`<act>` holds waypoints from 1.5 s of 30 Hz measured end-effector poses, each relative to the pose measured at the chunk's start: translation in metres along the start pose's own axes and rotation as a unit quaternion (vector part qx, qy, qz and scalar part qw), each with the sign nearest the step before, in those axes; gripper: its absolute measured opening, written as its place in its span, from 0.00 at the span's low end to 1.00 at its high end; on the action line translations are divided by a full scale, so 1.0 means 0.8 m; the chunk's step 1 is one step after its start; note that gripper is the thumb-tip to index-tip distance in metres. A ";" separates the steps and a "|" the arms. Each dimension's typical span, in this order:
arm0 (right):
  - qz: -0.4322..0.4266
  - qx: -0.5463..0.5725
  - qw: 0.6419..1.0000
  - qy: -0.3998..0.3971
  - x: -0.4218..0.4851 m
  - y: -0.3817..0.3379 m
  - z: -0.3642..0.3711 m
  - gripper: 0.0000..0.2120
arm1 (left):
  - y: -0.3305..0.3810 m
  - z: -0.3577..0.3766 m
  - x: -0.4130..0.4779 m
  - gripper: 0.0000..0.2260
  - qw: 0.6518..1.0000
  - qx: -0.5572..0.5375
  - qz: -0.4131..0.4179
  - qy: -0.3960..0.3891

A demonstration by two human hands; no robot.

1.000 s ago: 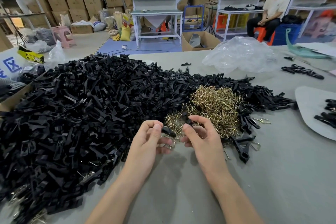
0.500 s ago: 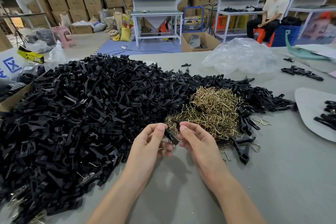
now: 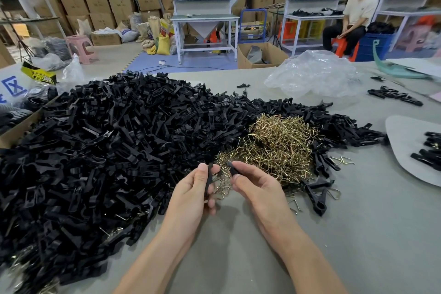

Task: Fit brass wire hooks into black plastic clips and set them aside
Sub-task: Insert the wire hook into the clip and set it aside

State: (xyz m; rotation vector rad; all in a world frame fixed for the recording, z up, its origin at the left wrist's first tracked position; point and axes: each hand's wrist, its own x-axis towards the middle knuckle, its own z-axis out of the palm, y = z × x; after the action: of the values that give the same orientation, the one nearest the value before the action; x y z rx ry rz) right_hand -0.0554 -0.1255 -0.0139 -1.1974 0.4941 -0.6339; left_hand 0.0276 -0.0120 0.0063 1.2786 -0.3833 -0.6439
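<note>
A huge heap of black plastic clips (image 3: 114, 150) covers the left and middle of the grey table. To its right lies a smaller heap of brass wire hooks (image 3: 279, 145). In front of the hooks, my left hand (image 3: 193, 191) pinches one black clip piece (image 3: 210, 176) upright between thumb and fingers. My right hand (image 3: 255, 184) pinches a second black clip piece (image 3: 232, 169) at its fingertips. The two pieces sit a little apart. A brass hook (image 3: 223, 187) shows just below and between the hands; whether a hand holds it is unclear.
A few clips (image 3: 317, 196) and loose hooks lie right of my right hand. A grey board (image 3: 405, 148) with clips on it sits at the right edge. A clear plastic bag (image 3: 315, 74) lies at the back. A cardboard box edge (image 3: 21, 126) is at the left. A person sits behind.
The two clip pieces, held close together between my fingertips before, have come apart. My left hand now holds its piece upright, and both hands have shifted slightly.
</note>
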 end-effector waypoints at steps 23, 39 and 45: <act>0.012 0.091 0.996 -0.020 -0.002 -0.006 0.000 0.13 | -0.002 0.002 -0.005 0.13 0.984 0.133 0.116 -0.012; 0.029 0.114 0.993 -0.010 -0.001 -0.007 0.000 0.14 | -0.003 0.005 -0.009 0.12 0.974 0.170 0.146 0.007; 0.005 0.068 0.998 -0.017 -0.003 -0.006 0.001 0.13 | -0.005 0.005 -0.008 0.12 0.970 0.191 0.152 0.006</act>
State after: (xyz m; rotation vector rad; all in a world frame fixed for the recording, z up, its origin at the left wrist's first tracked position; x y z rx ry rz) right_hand -0.0575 -0.1242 -0.0093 -1.0744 0.4218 -0.6271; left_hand 0.0194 -0.0115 0.0043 1.5467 -0.7025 -0.3067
